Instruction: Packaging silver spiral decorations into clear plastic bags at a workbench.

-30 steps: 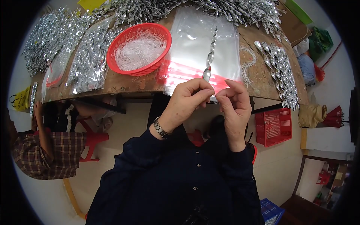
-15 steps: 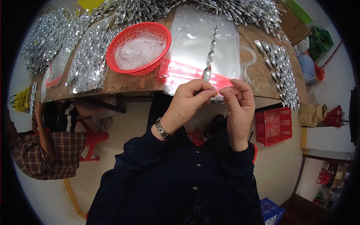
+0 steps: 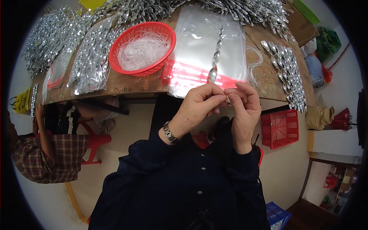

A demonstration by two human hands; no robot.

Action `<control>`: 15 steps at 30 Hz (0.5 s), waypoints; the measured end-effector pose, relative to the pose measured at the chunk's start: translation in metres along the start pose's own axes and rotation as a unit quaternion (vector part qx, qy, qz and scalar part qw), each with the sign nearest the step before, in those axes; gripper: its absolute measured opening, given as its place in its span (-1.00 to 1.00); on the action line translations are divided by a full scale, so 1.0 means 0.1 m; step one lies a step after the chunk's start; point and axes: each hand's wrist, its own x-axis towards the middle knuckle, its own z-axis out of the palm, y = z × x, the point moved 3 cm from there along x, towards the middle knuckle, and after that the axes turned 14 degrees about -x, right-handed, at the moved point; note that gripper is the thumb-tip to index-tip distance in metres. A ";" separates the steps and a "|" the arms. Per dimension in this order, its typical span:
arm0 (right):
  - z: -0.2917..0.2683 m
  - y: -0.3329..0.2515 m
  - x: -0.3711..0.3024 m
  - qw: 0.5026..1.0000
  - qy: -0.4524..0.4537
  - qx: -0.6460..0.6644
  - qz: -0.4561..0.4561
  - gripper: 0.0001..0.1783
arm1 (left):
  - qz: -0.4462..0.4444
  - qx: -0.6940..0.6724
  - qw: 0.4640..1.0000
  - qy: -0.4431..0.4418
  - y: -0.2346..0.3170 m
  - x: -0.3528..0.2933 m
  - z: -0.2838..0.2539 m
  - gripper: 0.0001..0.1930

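Note:
My left hand (image 3: 197, 109), with a metal watch on its wrist, pinches thumb against forefinger. My right hand (image 3: 245, 115) is pinched too, its fingertips meeting those of the left at the table's front edge. Something tiny and pale shows between the fingertips, too small to make out. Just beyond the hands a twisted silver spiral strip (image 3: 216, 57) lies lengthwise on a stack of clear plastic bags (image 3: 191, 34) with a red band. Its near end reaches close to my left fingers. Left of the bags stands a red basket (image 3: 113, 57) with a tangle of clear threads (image 3: 143, 51).
More silver spirals (image 3: 285, 73) lie at the right beside loose white threads (image 3: 253, 65); larger heaps (image 3: 57, 42) cover the left and back. A red crate (image 3: 280, 130) stands below the table's right side. A person in a checked shirt (image 3: 50, 159) sits at the left.
My left hand has shifted slightly right, and its fingertips now meet my right fingertips, closing the small gap. The spiral strip and the other things lie practically as before.

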 end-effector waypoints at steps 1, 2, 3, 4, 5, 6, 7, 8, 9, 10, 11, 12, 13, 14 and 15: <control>0.00 0.00 0.00 1.000 0.000 0.000 0.000 -0.73 | 0.000 0.000 1.000 0.000 -0.01 0.00 -0.01 -0.90; 0.01 0.00 0.00 1.000 -0.001 0.001 0.001 -0.73 | 0.002 0.002 1.000 -0.005 -0.01 0.00 -0.01 -0.90; 0.01 0.00 0.00 1.000 -0.003 0.002 0.003 -0.73 | 0.004 0.004 1.000 -0.009 -0.02 0.00 -0.01 -0.90; 0.01 0.00 0.00 1.000 -0.003 0.002 0.003 -0.73 | 0.004 0.004 1.000 -0.009 -0.02 0.00 -0.01 -0.90; 0.01 0.00 0.00 1.000 -0.005 0.003 0.003 -0.74 | -0.003 0.011 1.000 -0.007 -0.01 0.00 -0.01 -0.89; 0.02 0.00 0.00 1.000 -0.007 0.004 0.002 -0.74 | -0.010 0.018 1.000 -0.004 -0.01 -0.01 0.00 -0.89; 0.02 -0.01 0.00 1.000 -0.007 0.004 0.002 -0.74 | -0.010 0.018 1.000 -0.004 -0.01 -0.01 -0.01 -0.89; 0.03 -0.02 0.00 1.000 -0.005 0.000 -0.001 -0.76 | -0.007 0.015 1.000 -0.002 -0.01 -0.01 -0.01 -0.89; 0.03 -0.02 0.00 1.000 -0.003 -0.004 -0.004 -0.78 | -0.004 0.012 1.000 0.001 -0.01 -0.01 -0.02 -0.89; 0.02 -0.01 0.00 1.000 -0.004 -0.003 -0.004 -0.78 | -0.004 0.012 1.000 0.001 -0.01 -0.01 -0.02 -0.89; 0.00 0.00 0.01 1.000 0.002 -0.010 -0.003 -0.80 | -0.003 0.008 1.000 0.006 0.00 -0.01 -0.03 -0.89; -0.02 0.01 0.02 1.000 0.007 -0.017 -0.002 -0.81 | -0.002 0.004 1.000 0.010 0.00 -0.01 -0.04 -0.89; -0.04 0.02 0.02 1.000 0.007 -0.017 -0.002 -0.81 | -0.002 0.004 1.000 0.010 0.00 0.00 -0.04 -0.89; -0.07 0.04 0.03 1.000 0.006 -0.009 0.005 -0.82 | -0.002 0.002 1.000 0.013 0.01 0.00 -0.05 -0.89; -0.09 0.05 0.03 1.000 0.004 -0.001 0.011 -0.82 | -0.001 0.000 1.000 0.016 0.01 0.00 -0.05 -0.89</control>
